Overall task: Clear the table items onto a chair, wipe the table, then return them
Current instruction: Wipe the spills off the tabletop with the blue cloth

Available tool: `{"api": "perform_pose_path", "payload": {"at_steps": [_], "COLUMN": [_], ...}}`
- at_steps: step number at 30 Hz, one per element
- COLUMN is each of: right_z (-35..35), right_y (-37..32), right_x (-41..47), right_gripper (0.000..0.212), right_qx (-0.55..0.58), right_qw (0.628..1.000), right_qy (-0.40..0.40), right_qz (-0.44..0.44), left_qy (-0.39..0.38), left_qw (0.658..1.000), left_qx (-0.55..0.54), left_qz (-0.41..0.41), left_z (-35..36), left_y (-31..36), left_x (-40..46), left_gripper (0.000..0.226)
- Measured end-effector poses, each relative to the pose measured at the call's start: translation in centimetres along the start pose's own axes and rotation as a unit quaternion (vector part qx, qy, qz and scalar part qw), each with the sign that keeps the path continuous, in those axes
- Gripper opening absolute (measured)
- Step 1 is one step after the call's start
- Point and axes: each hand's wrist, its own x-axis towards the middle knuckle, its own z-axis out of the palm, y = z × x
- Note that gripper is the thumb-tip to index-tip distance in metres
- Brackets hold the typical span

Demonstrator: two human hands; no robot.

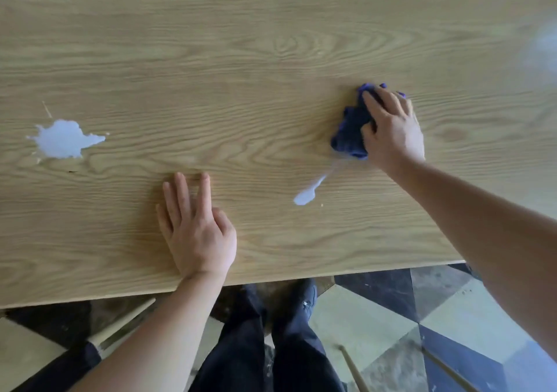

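Note:
A light wooden table [271,45] fills most of the view. My right hand [391,129] presses a crumpled blue cloth [351,129] flat onto the table at the right. A thin white smear [307,194] trails from under the cloth toward the near edge. At the far left lies a white puddle [64,138] with small splashes around it. My left hand [196,229] rests flat on the wood near the front edge, fingers spread, holding nothing.
The table's front edge [271,284] runs across the lower part of the view. Below it are my dark trousers [271,346], a black and pale patterned floor [391,316], and wooden chair legs [120,322] at the left and lower right.

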Motion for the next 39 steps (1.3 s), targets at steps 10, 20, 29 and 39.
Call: {"api": "perform_pose_path", "payload": {"at_steps": [10,20,29,39], "right_z": [2.1,4.3,0.5,1.0], "right_y": [-9.2,-18.6,-3.9,-4.2], "right_x": [-7.0,-14.5,-13.5,-16.0], "right_gripper": [0.066,0.069,0.056,0.064], "right_qx": [0.083,0.019,-0.055,0.037], "right_qw": [0.936,0.996,0.938,0.925], "right_qy": [0.09,-0.058,-0.06,0.073], "right_qz": [0.329,-0.058,-0.338,0.37], "left_qy": [-0.007,-0.001,0.007,-0.005], "left_qw": [1.0,0.998,0.999,1.0], "left_qx": [0.005,-0.066,-0.037,-0.027], "left_qz": [-0.01,-0.016,0.003,-0.009], "left_z": [0.2,0.1,0.4,0.4], "left_y": [0.2,-0.5,-0.8,-0.3], "left_x": [0.1,0.3,0.2,-0.1], "left_gripper": [0.063,0.054,0.054,0.054]}}
